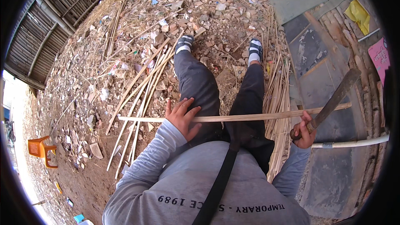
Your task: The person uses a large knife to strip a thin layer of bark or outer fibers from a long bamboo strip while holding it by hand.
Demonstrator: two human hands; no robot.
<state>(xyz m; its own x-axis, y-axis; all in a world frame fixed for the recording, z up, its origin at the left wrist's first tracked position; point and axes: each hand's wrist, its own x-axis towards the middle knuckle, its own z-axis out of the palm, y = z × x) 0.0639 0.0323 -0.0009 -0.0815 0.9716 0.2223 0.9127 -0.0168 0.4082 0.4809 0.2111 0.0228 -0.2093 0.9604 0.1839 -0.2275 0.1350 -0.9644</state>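
Note:
A long, pale bamboo strip lies crosswise over my thighs. My left hand rests on it at my left thigh, fingers spread, with the strip passing under the palm between thumb and fingers. My right hand is closed round the wooden handle of a machete, beside my right hip. Its dark, worn blade slants up and away to the right, crossing the strip near its right end. The fingertips of that hand come close to the strip; whether they touch it, I cannot tell.
Split bamboo strips lie on the rubble ground left of my legs, and a larger bundle lies along my right. Dark flat boards and a white pipe are further right. An orange plastic chair stands far left.

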